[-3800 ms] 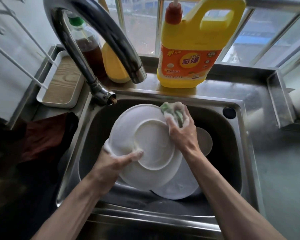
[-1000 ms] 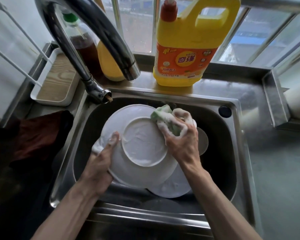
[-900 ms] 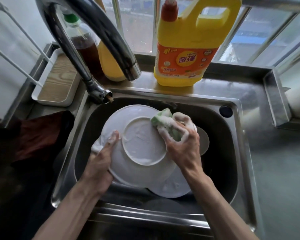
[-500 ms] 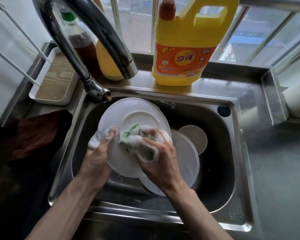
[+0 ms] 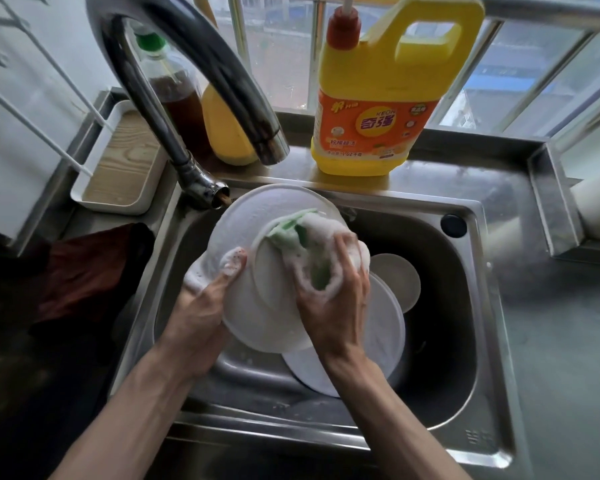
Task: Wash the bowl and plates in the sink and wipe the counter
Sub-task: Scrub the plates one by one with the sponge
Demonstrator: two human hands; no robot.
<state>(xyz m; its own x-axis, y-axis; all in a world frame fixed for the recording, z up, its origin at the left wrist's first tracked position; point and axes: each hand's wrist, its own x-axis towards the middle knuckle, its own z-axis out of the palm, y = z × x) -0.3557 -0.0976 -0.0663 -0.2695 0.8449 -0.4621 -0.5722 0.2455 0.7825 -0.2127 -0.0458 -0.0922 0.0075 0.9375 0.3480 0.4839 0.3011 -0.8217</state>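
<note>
Plate (image 5: 274, 289): white, soapy, underside up; tilted over the left side of the sink (image 5: 489, 306) so its back can be scrubbed.
Left grip (image 5: 205, 306): wrapped round the plate's left rim to steady it.
Right grip (image 5: 336, 299): closed on a foamy green sponge (image 5: 302, 237), pressed to the foot ring.
Beneath: second plate (image 5: 385, 334) and small bowl (image 5: 399, 275), probably awaiting washing.
Behind: detergent jug (image 5: 378, 109) at the back edge of the bench (image 5: 561, 341).

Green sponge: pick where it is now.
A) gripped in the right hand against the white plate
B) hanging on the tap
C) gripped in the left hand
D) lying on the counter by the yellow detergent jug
A: the right hand grips the foamy green sponge against the white plate, whose edge the left hand holds.
</note>
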